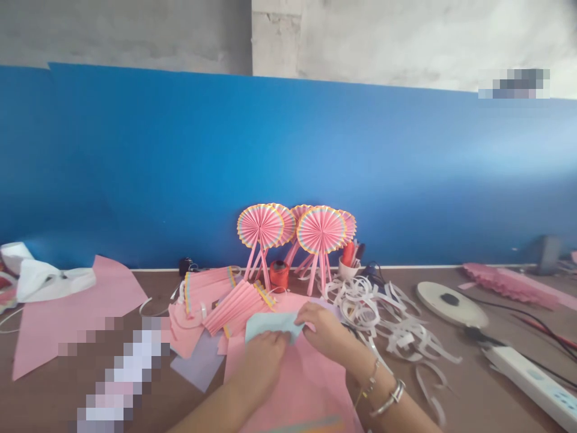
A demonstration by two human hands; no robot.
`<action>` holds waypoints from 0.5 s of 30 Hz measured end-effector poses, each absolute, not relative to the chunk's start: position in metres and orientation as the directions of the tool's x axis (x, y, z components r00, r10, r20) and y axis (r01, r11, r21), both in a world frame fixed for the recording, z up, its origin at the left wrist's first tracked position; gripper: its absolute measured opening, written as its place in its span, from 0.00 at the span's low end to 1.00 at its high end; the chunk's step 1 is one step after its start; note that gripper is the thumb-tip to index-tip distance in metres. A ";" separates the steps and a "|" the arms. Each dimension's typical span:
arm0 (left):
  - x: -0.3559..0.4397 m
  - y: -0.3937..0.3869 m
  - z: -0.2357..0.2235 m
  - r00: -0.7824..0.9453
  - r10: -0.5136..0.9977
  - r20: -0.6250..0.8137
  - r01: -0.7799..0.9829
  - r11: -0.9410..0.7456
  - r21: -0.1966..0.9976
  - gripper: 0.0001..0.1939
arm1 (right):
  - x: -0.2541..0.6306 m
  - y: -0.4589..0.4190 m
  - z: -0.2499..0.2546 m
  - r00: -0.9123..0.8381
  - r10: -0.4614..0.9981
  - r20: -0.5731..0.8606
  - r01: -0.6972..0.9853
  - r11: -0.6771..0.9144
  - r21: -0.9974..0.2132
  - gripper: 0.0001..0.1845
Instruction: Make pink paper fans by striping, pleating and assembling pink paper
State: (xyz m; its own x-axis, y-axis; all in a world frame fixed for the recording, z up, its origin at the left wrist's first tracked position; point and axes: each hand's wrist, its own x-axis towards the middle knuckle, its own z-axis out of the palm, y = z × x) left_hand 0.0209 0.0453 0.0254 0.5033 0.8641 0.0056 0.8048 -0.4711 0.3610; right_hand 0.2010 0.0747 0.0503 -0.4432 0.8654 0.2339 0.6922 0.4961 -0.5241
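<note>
A small light blue piece of paper [261, 325] lies across a large pink sheet of paper [300, 385] in front of me. My left hand [261, 364] has its fingers curled down onto the lower edge of the blue paper. At its right end, my right hand [327, 331] pinches the corner between thumb and fingers; the wrist wears bracelets. Just beyond, pleated pink paper strips [238, 307] with yellow and blue edges lie left of the blue paper. Below the hands, a striped band [311, 426] shows at the bottom of the pink sheet.
Pink folding fans [260, 227] stand against the blue partition [180, 150], by a red spool [279, 276]. White paper strips [360, 304] lie tangled at right, near a round cream-coloured device [451, 310] and a power strip [536, 379]. Another pink sheet [67, 325] is at left.
</note>
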 end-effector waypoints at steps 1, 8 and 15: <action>0.019 0.047 0.024 0.496 0.868 0.022 0.789 -0.461 0.406 0.30 | 0.201 0.075 0.052 -0.432 0.865 0.254 0.695 0.499 -0.518 0.21; 0.012 0.056 0.029 0.405 0.900 0.163 0.704 -0.420 0.572 0.22 | 0.211 0.079 0.056 -0.354 0.829 0.433 0.713 0.539 -0.448 0.17; -0.031 0.094 0.029 0.022 0.989 0.148 0.950 -0.067 0.304 0.35 | 0.230 0.088 0.060 -0.158 0.872 0.463 0.851 0.358 -0.384 0.12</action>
